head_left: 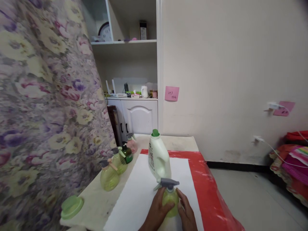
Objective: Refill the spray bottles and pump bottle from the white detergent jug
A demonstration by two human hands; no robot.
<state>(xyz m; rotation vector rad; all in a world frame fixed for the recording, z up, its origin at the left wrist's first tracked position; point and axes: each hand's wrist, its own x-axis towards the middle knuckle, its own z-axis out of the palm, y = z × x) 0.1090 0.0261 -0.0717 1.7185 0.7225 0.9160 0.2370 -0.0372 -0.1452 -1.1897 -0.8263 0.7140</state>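
A yellow-green spray bottle point(171, 201) with a grey trigger head stands upright near the front of the white sheet. My left hand point(157, 207) wraps its left side, thumb across the front. On the other side my right hand point(185, 208) presses its fingers against the bottle. Just behind stands a large pale green detergent jug point(157, 154), its handle to the right and a green piece in its mouth. Along the table's left side are two more yellow-green spray bottles point(109, 178), a dark green bottle point(127, 154) and a pink spray bottle point(131, 143).
A light green cap point(71, 207) lies at the table's front left corner. White paper point(134, 192) covers part of a red plastic sheet point(211, 192) on the table. A floral curtain point(53, 112) hangs close on the left; a wall point(228, 80) rises behind.
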